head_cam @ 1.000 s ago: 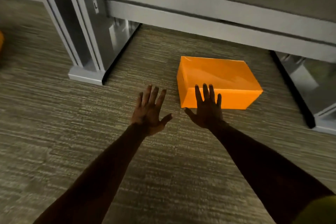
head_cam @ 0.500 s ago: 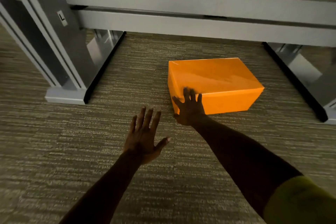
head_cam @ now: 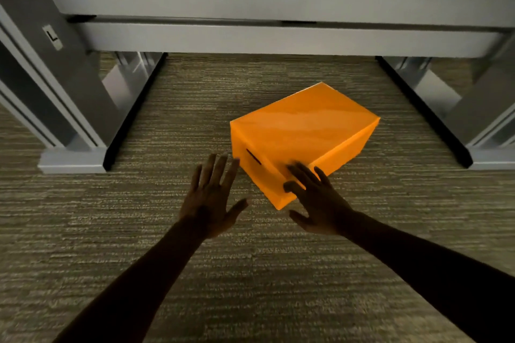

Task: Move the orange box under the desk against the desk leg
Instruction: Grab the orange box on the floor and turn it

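The orange box (head_cam: pixel 303 131) lies on the carpet under the desk, turned at an angle with one corner toward me. My right hand (head_cam: pixel 317 200) rests with spread fingers on the box's near corner, touching it without gripping. My left hand (head_cam: pixel 211 200) hovers open just left of the box, fingers apart, holding nothing. The left desk leg (head_cam: pixel 72 108) is grey metal with a flat foot, well left of the box. The right desk leg (head_cam: pixel 473 120) stands to the box's right, a gap of carpet between them.
Grey metal crossbars (head_cam: pixel 278 39) of the desk run across the top of the view above the box. Striped brown carpet (head_cam: pixel 250 273) covers the floor between the two legs and in front of me.
The box has turned from square-on to angled, its near corner now pointing toward me. My right hand shifted to that corner, and my left hand came forward beside the box.
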Action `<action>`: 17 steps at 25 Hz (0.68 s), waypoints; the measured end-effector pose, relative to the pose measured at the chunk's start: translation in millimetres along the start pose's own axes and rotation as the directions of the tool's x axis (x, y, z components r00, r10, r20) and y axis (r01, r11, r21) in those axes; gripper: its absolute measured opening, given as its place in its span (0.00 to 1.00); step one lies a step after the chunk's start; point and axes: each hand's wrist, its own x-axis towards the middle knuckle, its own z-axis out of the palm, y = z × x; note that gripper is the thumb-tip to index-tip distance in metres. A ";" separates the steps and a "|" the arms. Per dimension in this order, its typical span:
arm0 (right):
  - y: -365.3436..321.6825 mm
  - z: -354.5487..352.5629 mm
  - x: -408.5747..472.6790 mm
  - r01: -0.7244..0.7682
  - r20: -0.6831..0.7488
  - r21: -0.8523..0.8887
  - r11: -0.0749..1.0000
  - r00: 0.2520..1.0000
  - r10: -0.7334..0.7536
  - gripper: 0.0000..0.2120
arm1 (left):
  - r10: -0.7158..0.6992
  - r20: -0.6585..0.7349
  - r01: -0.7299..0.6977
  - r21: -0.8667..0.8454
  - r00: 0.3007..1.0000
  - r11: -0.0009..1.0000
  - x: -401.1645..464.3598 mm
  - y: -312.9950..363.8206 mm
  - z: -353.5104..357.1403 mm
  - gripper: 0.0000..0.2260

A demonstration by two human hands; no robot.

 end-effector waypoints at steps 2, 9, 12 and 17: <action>5.2 -0.4 -8.2 -0.113 -0.061 0.078 0.991 0.991 0.118 0.32 | 0.074 -0.040 -0.073 0.020 0.996 0.997 23.7 11.5 -3.9 0.40; -22.1 -0.6 29.2 -0.381 0.066 0.153 0.912 0.925 0.375 0.37 | 0.154 0.198 -0.184 0.142 0.968 0.973 71.5 62.8 -0.6 0.39; -24.0 -0.7 29.5 -0.373 0.063 0.134 0.918 0.928 0.368 0.29 | 0.108 0.343 -0.168 0.149 0.933 0.974 67.2 64.9 2.8 0.40; -11.2 -3.3 -0.4 -0.262 0.040 0.007 0.965 0.964 0.261 0.32 | 0.134 0.338 -0.178 0.102 0.931 0.979 53.3 74.0 -1.1 0.40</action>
